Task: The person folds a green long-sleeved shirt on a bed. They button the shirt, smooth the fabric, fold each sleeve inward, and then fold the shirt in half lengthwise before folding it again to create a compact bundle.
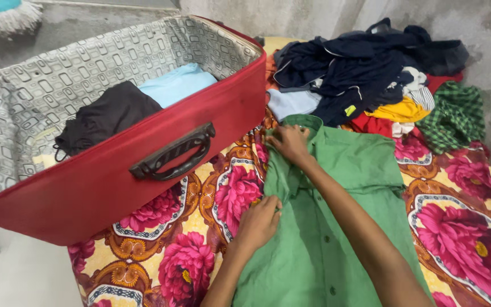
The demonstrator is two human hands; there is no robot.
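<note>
Both hands pinch a green button-up cotton shirt [336, 227] laid on the flowered bedsheet [456, 216].
Left hand [258, 223] grips the side edge, right hand [290, 143] holds near the collar; fabric prob. light & soft, best taken at the seams.

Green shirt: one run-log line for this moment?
left hand: on green shirt edge | right hand: at collar | suitcase: open

A green shirt [336, 227] lies flat on a floral bedsheet [200, 199]. The left hand [258, 223] pinches its left edge; the right hand [289, 142] grips near the collar. An open red suitcase [115, 182] sits beside it, holding 2 folded garments.
</note>
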